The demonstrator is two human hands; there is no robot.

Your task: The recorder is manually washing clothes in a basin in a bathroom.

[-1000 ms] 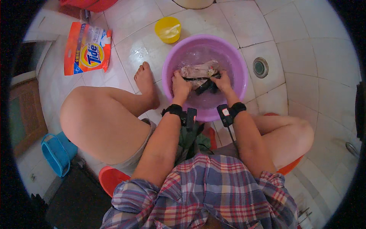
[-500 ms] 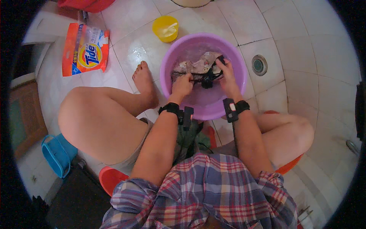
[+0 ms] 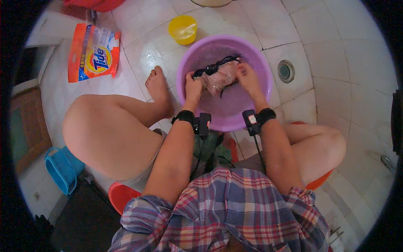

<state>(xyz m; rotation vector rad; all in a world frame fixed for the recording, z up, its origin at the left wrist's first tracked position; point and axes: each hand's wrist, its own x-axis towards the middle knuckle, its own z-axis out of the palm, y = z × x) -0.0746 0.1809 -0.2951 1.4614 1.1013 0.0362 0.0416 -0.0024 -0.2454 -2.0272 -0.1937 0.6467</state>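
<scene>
A wide purple basin [image 3: 265, 77] of cloudy water sits on the floor before me. In it lies a wet, pale pink garment with black trim [image 3: 223, 75]; its exact kind is hard to make out. My left hand [image 3: 194, 89] grips the garment's left end near the basin's wall, fingers partly hidden. At the other end, my right hand [image 3: 248, 77] has its fingers closed on the cloth near the top edge. The black trim runs across the garment's far side, and a thin black strip hangs down from its near side.
Beyond the basin stands a yellow bowl [image 3: 183, 30] with something white in it. An orange detergent bag [image 3: 93, 53] lies to the left. A round floor drain [image 3: 286, 71] is at the right. A blue bucket [image 3: 63, 170] stands at lower left, near a dark box [image 3: 86, 214].
The garment has been turned over, so its black trim now lies on the far side instead of the near side. My left hand has shifted slightly left.
</scene>
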